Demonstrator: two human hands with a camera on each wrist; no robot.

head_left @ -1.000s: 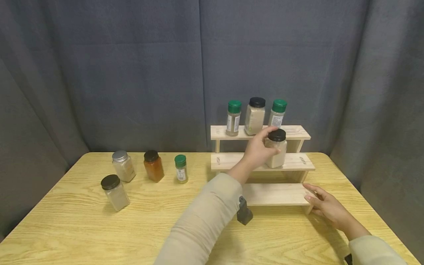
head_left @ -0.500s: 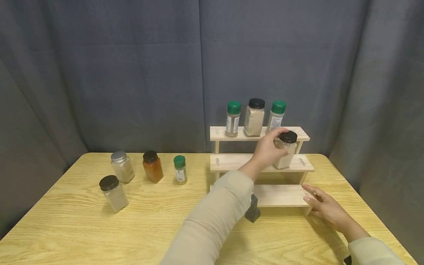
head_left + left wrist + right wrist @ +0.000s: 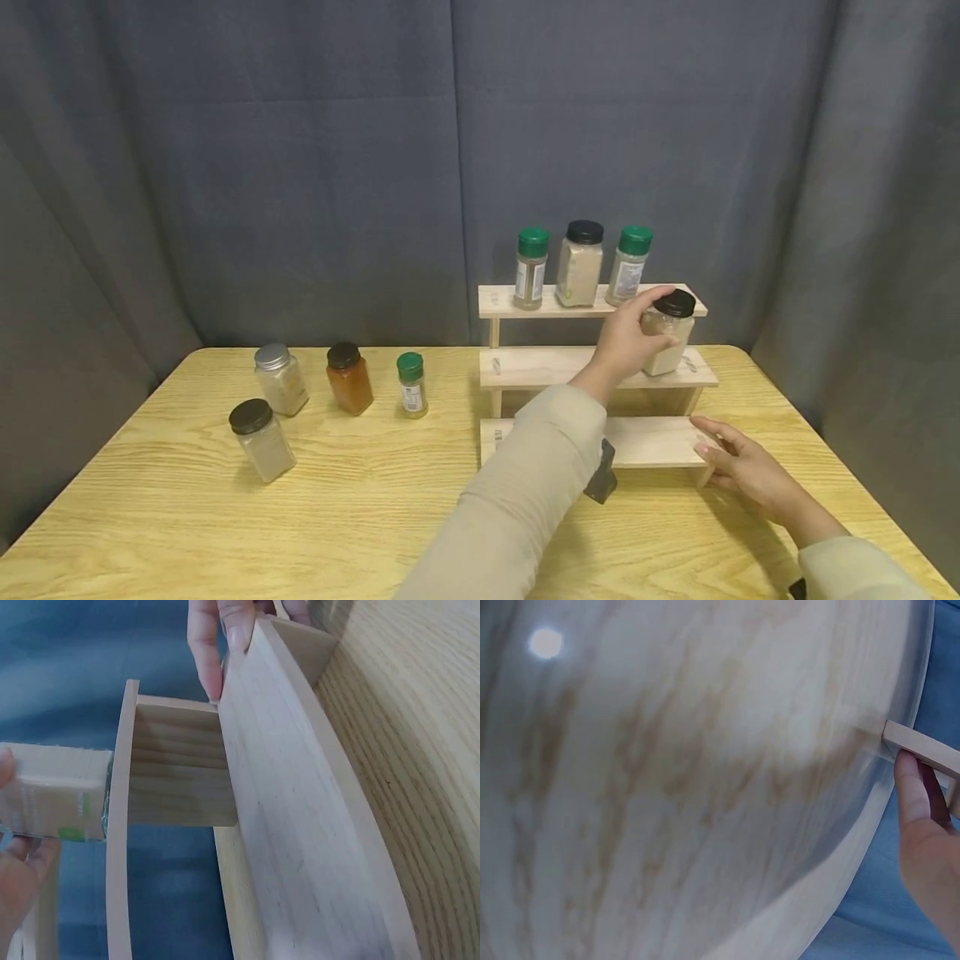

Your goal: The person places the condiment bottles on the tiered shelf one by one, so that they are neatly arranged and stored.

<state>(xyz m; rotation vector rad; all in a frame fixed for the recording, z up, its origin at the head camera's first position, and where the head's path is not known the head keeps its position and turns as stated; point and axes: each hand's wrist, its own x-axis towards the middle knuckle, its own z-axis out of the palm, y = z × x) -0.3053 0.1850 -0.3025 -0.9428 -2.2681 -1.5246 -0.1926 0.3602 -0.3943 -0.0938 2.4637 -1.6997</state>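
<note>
Grey curtains are hanging behind a yellow wood-grain table, where a person is holding a square jar at a three-tier wooden rack.
At the right end of the rack's middle tier the jar is being held; whether its base is touching the wood, I cannot tell. Its clear sides are showing a pale, cream-coloured filling under a round black lid, and near its base a small green mark is appearing. The left hand is pinching the jar between thumb and fingers. The right hand is gripping the right end of the rack's lowest tier. On the rack's top tier, a black-lidded jar is standing between two green-lidded bottles.
</note>
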